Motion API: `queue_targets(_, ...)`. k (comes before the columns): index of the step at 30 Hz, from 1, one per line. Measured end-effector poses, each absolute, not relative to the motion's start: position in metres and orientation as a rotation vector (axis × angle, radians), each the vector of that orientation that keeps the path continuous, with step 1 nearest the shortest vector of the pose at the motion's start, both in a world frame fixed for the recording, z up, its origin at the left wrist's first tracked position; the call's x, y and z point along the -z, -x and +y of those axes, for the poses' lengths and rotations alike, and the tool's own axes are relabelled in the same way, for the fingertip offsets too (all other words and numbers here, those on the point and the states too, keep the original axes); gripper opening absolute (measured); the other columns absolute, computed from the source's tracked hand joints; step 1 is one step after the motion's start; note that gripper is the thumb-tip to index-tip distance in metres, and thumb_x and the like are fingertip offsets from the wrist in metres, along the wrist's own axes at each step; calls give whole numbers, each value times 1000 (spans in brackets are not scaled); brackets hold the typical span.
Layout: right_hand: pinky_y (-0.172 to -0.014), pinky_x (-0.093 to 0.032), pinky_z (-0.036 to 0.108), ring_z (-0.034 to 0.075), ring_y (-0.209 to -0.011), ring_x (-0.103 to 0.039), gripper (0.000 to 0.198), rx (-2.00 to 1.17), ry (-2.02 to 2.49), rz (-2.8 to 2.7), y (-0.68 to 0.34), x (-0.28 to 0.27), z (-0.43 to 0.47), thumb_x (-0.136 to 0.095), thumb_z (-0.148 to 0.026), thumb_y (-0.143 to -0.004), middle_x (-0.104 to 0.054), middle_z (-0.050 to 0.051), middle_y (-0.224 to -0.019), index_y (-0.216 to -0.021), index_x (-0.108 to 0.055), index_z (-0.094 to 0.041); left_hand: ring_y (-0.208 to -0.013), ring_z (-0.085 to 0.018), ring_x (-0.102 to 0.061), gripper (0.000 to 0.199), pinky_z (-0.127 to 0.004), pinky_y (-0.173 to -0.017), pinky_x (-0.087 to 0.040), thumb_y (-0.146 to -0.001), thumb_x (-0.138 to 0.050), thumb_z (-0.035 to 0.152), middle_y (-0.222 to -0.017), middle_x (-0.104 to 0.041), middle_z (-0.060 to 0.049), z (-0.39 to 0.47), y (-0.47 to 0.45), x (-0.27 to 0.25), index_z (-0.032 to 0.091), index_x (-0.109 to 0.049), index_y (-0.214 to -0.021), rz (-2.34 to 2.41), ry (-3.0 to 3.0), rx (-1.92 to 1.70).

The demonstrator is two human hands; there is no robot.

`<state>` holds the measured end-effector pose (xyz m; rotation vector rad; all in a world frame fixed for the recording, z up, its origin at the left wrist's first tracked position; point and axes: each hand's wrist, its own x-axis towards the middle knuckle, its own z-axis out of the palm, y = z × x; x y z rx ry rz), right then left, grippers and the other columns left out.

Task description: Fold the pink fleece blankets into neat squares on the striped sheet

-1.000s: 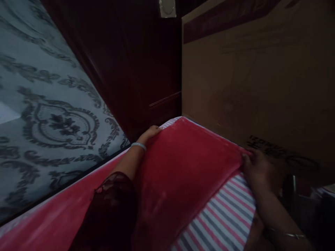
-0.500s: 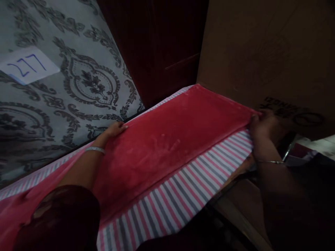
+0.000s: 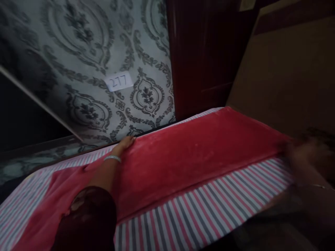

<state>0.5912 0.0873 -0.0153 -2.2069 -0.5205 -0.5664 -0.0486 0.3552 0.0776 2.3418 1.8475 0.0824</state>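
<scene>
A red velvety cloth [image 3: 188, 157] lies stretched out flat over a striped cover [image 3: 183, 223] in white, pink and grey. Its near part on the left is loose and rumpled. A faint handprint marks the pile in the middle. My left hand [image 3: 127, 142] is at the cloth's far edge, left of centre, its fingers closed on that edge. At the right end, my right hand [image 3: 307, 153] holds the cloth's corner; motion blurs its fingers. Each wrist has a thin bracelet.
Behind the striped surface stands a patterned grey wall [image 3: 96, 45] with a paper label [image 3: 119, 81] reading 277. Beside it is a dark red panel [image 3: 201, 52]. A large cardboard box [image 3: 288, 76] closes off the right side.
The view has swung to the left, so everything sits further right and more of the striped cover shows. My right hand has blurred at the cloth's corner; my left stays on the far edge.
</scene>
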Motion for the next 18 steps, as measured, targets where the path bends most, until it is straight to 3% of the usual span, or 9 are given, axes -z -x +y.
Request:
queue_targets(3, -94, -39, 62, 41, -123, -48, 53, 492, 2164, -750, -548, 2, 119, -59, -33, -84, -53, 30, -135, -133, -61, -11, -98, -26, -69, 33, -32, -89, -52, -89, -44, 30, -97, -77, -12, 346, 72, -76, 14, -72, -94, 1890, -2328, -64)
queue_targets(7, -107, -39, 52, 36, -125, -49, 45, 200, 1825, -1507, -446, -20, 159, -51, -32, -90, -58, 27, -130, -126, -62, -7, -98, -23, -68, 29, -28, -86, -51, -92, -47, 27, -105, -75, -11, 331, 90, -72, 13, -71, -100, 1927, -2303, -46)
queue_targets(11, -96, -49, 46, 28, -107, -60, 26, -89, 1320, -1996, -341, -25, 144, -52, -34, -95, -66, 13, -111, -112, -66, -21, -96, -23, -65, 27, -32, -86, -50, -93, -52, 24, -104, -73, -13, 311, 100, -77, 9, -68, -109, 1980, -2291, -41)
queue_targets(15, -85, -50, 38, 25, -96, -60, 17, -258, 1067, -2271, -285, -20, 94, -60, -32, -93, -65, 10, -101, -105, -66, -21, -107, -27, -57, 25, -44, -97, -44, -95, -50, 19, -111, -65, -17, 273, 85, -86, 4, -65, -109, 1875, -2537, -243)
queue_targets(18, -83, -49, 38, 24, -94, -58, 20, -287, 1059, -2358, -278, -9, 72, -65, -31, -92, -64, 10, -100, -109, -66, -20, -98, -20, -58, 14, -35, -93, -45, -93, -56, 22, -101, -65, -9, 221, 55, -80, 13, -66, -97, 1549, -2703, -269)
